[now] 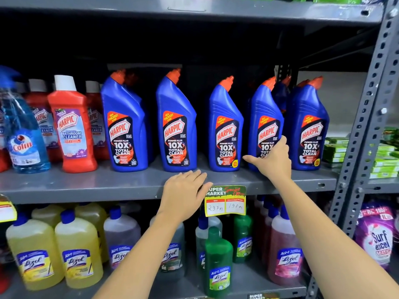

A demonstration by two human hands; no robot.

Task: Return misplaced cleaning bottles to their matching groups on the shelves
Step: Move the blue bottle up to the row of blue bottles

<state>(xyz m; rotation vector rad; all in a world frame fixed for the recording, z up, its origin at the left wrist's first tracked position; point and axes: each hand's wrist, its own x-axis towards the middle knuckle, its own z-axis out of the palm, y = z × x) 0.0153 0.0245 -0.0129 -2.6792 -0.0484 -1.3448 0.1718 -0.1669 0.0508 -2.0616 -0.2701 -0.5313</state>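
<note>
Shelves: a grey metal shelf (86,186) carries a Colin spray bottle (23,134), red Harpic bathroom cleaners (72,128), then a row of blue Harpic bottles (127,128).
Left hand (183,195): fingers together and flat, resting on the shelf's front edge, holding nothing.
Right hand (273,160): fingers spread against the fourth blue bottle (266,126), not visibly clamped on it.
Lower shelf: a green Lizol bottle (218,262) stands forward of the yellow (77,251) and pink (284,251) Lizol groups.
Step in hand: likely straightening the blue row.
Advice: wrap the bottle's waist before shifting; keep labels outward; avoid knocking neighbours standing just beside it.
</note>
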